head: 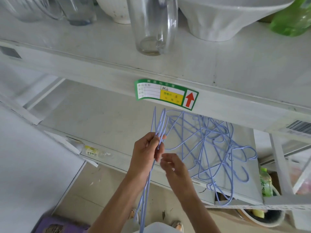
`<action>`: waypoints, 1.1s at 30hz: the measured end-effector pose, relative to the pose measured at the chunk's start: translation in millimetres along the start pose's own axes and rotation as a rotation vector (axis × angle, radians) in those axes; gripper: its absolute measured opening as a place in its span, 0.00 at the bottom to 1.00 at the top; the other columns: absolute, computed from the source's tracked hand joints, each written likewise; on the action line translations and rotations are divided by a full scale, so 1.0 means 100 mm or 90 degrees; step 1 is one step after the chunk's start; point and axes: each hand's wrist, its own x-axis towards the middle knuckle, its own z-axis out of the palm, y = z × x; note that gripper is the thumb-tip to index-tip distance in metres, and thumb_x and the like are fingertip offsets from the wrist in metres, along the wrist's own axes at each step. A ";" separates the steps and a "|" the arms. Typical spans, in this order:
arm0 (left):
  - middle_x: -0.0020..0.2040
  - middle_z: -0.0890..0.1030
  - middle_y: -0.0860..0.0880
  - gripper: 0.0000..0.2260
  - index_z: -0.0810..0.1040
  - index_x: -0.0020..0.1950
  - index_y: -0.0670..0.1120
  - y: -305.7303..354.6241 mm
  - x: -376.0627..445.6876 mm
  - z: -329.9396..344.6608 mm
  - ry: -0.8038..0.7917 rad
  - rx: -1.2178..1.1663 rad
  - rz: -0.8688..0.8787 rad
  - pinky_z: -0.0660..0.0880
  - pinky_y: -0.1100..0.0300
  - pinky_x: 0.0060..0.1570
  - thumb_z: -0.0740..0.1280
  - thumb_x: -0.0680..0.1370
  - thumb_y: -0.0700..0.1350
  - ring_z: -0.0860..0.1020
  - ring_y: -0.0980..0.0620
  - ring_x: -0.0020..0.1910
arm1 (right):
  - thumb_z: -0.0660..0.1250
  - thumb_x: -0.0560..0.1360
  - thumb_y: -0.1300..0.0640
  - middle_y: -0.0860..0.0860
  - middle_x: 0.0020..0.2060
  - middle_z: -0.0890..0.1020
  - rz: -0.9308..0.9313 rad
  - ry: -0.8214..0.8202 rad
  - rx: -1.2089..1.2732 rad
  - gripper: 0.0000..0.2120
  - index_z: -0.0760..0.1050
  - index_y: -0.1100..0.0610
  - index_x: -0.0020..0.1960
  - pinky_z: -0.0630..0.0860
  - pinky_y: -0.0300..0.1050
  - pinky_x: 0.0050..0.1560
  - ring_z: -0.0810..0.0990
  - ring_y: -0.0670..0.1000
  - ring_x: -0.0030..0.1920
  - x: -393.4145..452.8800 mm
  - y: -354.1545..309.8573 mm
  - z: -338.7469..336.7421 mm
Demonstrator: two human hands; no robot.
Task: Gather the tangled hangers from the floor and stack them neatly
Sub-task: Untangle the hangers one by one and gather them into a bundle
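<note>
Seemingly price label (165,94): handwritten "5", red arrow.

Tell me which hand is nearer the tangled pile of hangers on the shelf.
Right. The right hand hovers open at the tangle's left edge; the left hand sits farther left, gripping a separate bundle of hangers.

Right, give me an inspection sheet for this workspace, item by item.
Surface: white lower shelf, scuffed, mostly bare on its left.
Job's things: tangled blue hangers heaped on that shelf; gathered bunch in hand, trailing down toward the floor.
Clutter: glass mug, white bowl and green bag on the upper shelf; price label on its edge; green bottle at right.
Grippers: left hand shut on the bunch; right hand beside it, fingers loose.
Cables: nothing seen.
Surroundings: tiled floor below.
</note>
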 end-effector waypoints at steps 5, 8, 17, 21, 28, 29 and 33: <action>0.30 0.77 0.49 0.10 0.86 0.44 0.48 0.13 -0.01 0.05 -0.024 -0.037 0.007 0.69 0.60 0.28 0.67 0.80 0.48 0.71 0.50 0.26 | 0.62 0.85 0.54 0.56 0.52 0.86 0.049 -0.085 0.077 0.11 0.77 0.60 0.61 0.79 0.58 0.60 0.85 0.59 0.53 0.02 -0.05 0.25; 0.33 0.82 0.47 0.10 0.86 0.46 0.48 0.21 -0.04 0.05 -0.042 -0.040 0.033 0.74 0.62 0.30 0.67 0.79 0.50 0.79 0.50 0.30 | 0.60 0.86 0.60 0.58 0.41 0.85 -0.008 -0.063 0.154 0.10 0.78 0.64 0.56 0.81 0.50 0.44 0.82 0.60 0.39 0.00 -0.09 0.28; 0.50 0.90 0.48 0.10 0.85 0.52 0.51 0.39 -0.11 -0.19 -0.039 0.064 0.118 0.82 0.60 0.35 0.64 0.83 0.47 0.88 0.50 0.52 | 0.59 0.83 0.59 0.50 0.37 0.83 -0.035 0.094 0.099 0.13 0.73 0.55 0.40 0.72 0.45 0.26 0.75 0.48 0.25 0.18 -0.06 0.16; 0.50 0.89 0.48 0.09 0.84 0.55 0.47 0.41 -0.14 -0.21 -0.023 0.063 0.108 0.82 0.60 0.34 0.64 0.85 0.43 0.88 0.49 0.52 | 0.58 0.84 0.57 0.44 0.35 0.83 -0.122 0.196 -0.005 0.14 0.72 0.51 0.40 0.69 0.37 0.32 0.75 0.45 0.30 0.30 -0.08 0.09; 0.51 0.89 0.54 0.09 0.85 0.56 0.50 0.10 -0.18 -0.20 0.010 0.153 0.126 0.84 0.60 0.43 0.65 0.85 0.46 0.87 0.55 0.53 | 0.55 0.85 0.60 0.51 0.34 0.85 -0.116 0.175 0.103 0.15 0.77 0.50 0.47 0.66 0.41 0.26 0.70 0.50 0.25 0.22 -0.07 -0.11; 0.50 0.89 0.55 0.09 0.85 0.56 0.51 0.00 -0.18 -0.18 0.020 0.175 0.123 0.85 0.59 0.45 0.65 0.84 0.46 0.87 0.56 0.53 | 0.54 0.86 0.59 0.53 0.35 0.85 -0.112 0.145 0.126 0.15 0.77 0.49 0.47 0.66 0.41 0.25 0.70 0.51 0.24 0.15 -0.06 -0.09; 0.40 0.89 0.50 0.07 0.87 0.50 0.48 -0.37 -0.18 -0.10 0.038 0.254 0.088 0.83 0.55 0.43 0.69 0.82 0.47 0.88 0.48 0.42 | 0.55 0.85 0.58 0.50 0.37 0.86 -0.096 0.058 0.120 0.15 0.76 0.49 0.45 0.71 0.43 0.29 0.79 0.50 0.28 -0.05 0.01 0.05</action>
